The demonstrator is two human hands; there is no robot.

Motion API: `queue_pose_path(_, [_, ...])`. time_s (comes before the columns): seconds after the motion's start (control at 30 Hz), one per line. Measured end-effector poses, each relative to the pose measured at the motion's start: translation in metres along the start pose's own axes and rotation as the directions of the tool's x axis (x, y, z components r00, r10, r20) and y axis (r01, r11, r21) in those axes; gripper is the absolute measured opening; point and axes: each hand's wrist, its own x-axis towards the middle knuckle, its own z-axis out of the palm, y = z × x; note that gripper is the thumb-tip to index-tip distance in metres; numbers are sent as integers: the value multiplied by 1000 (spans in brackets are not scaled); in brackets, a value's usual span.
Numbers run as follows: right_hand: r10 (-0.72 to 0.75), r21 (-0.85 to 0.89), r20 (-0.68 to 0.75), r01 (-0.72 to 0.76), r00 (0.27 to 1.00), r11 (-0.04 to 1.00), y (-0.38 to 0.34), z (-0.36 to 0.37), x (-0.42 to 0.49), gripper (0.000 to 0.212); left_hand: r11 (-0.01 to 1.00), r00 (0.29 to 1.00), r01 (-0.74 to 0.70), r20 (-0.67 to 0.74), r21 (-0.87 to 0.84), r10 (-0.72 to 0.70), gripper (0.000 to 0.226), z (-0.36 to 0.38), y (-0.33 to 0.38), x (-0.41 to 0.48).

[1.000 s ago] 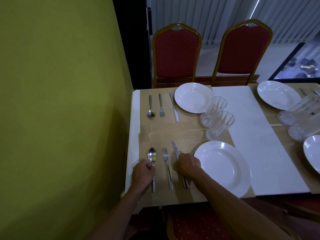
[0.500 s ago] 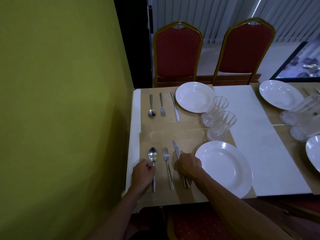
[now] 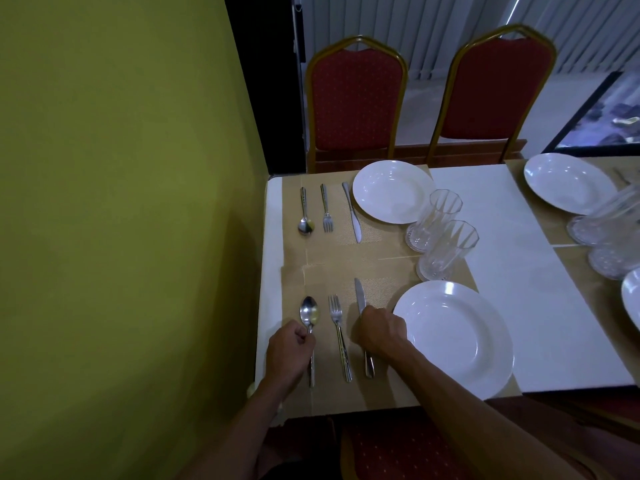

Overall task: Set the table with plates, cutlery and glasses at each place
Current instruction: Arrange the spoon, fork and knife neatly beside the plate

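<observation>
slippage is the main worry at the near left corner of the counter (image 3: 273,237). the left grip (image 3: 289,351) is curled round the handle of the spoon (image 3: 309,315), whose bowl points to the far edge. the right grip (image 3: 379,332) is curled over the handle of the knife (image 3: 360,296), with the blade showing beyond the knuckles. the fork (image 3: 339,337) lies untouched between them. the near plate (image 3: 457,341) sits just beside the right grip, toward the right edge. both pieces look to be getting squared up on the placemat (image 3: 329,268), so this place seems nearly done.

a sideways nudge could send the spoon off the placemat toward the left edge, which is near. the knife, pushed rightward, could clink against the plate's rim; pushed leftward, it could knock the fork askew. the right forearm crosses the plate's near rim in view, though i cannot tell whether it touches. a careless withdrawal might drag the plate toward the near edge. the two glasses (image 3: 446,251) stand close together just beyond the plate, so a hasty reach over them could tip one into the other.
</observation>
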Motion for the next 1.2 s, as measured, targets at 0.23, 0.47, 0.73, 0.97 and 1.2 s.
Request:
queue_pose_path(0.23, [33, 28, 15, -33, 999, 999, -2, 1, 5, 28, 1000, 999, -7, -36, 2, 7, 12, 5, -2, 3])
queue_pose_path(0.47, [47, 11, 16, -47, 999, 999, -1, 2, 8, 28, 1000, 999, -8, -38, -3, 8, 13, 5, -2, 2])
queue_pose_path(0.73, [39, 33, 4, -39, 999, 999, -1, 6, 8, 51, 1000, 999, 2, -33, 4, -2, 10, 5, -1, 2])
queue_pose_path(0.97, [48, 60, 29, -50, 998, 997, -1, 4, 8, 49, 1000, 999, 24, -36, 6, -23, 9, 5, 0, 0])
queue_pose_path(1.2, [47, 32, 44, -49, 998, 998, 0, 3, 8, 34, 1000, 999, 29, -33, -6, -29, 9, 3, 0, -2])
